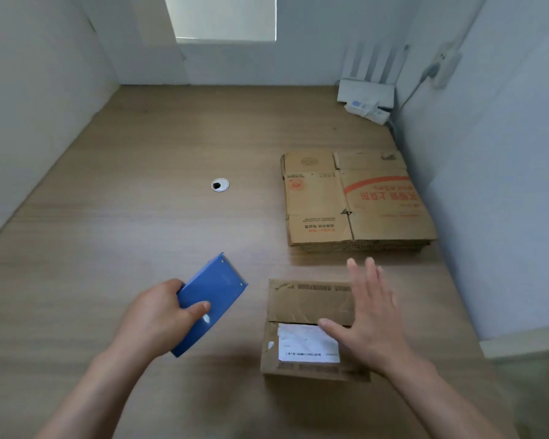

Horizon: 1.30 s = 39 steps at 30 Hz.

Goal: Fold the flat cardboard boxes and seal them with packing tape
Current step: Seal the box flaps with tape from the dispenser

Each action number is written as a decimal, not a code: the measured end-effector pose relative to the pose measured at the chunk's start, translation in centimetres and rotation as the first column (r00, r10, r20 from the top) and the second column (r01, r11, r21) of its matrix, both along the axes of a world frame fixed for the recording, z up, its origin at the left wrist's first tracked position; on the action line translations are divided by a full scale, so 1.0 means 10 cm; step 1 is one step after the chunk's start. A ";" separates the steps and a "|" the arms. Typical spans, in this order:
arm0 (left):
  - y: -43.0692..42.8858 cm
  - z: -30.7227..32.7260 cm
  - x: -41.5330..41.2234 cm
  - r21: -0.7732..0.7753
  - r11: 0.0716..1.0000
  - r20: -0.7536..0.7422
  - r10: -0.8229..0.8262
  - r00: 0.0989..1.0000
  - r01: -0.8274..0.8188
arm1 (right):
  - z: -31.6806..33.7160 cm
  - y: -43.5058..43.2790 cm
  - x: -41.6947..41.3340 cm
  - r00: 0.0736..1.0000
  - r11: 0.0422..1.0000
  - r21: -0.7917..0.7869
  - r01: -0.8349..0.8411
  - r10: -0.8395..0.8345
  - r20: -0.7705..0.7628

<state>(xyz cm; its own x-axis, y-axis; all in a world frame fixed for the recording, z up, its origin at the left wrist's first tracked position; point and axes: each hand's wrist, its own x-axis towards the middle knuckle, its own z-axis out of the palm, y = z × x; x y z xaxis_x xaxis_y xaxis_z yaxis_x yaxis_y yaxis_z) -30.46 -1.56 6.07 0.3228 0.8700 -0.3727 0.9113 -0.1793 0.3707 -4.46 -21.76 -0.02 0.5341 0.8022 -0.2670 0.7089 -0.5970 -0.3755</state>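
Note:
A small folded cardboard box (pixel 301 308) with a white shipping label stands on the wooden table near the front, its top flaps closed. My right hand (pixel 370 318) is spread flat with straight fingers over the box's right side, apparently just above or on the flaps. My left hand (pixel 159 315) grips a blue tape dispenser (pixel 208 301), held tilted above the table to the left of the box. A stack of flat cardboard boxes (pixel 355 201) with red print lies farther back on the right.
A round cable hole (pixel 220 185) sits in the wooden table (pixel 140 217) near the middle. A white router with antennas (pixel 366 90) and a small white device stand at the back right corner. White walls close in the left, back and right sides.

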 end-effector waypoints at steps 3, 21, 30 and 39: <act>-0.01 0.03 -0.05 -0.002 1.000 0.002 0.016 1.000 -0.016 | 0.13 0.27 0.08 0.927 0.917 -0.146 -0.372 0.374 -0.016; -0.14 0.10 0.18 -0.003 0.999 0.057 -0.046 0.997 0.046 | -0.30 -0.33 -0.10 0.991 0.986 -0.120 -0.116 0.123 0.048; -0.16 0.53 0.35 -0.036 0.885 0.186 -0.450 0.873 0.464 | 0.50 0.05 0.14 0.743 0.879 0.383 0.285 0.049 -0.668; -0.25 0.76 0.59 0.104 0.798 0.261 -0.598 0.758 0.594 | 0.74 0.09 0.11 0.451 0.884 0.426 0.194 0.305 -0.839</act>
<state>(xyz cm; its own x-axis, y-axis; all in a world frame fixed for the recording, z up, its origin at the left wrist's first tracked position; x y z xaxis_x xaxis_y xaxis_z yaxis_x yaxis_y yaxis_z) -24.55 -4.07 13.63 0.8622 0.4723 -0.1831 0.4836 -0.6600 0.5750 -3.31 -20.90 7.34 0.1642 0.9666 -0.1970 -0.1236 -0.1779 -0.9762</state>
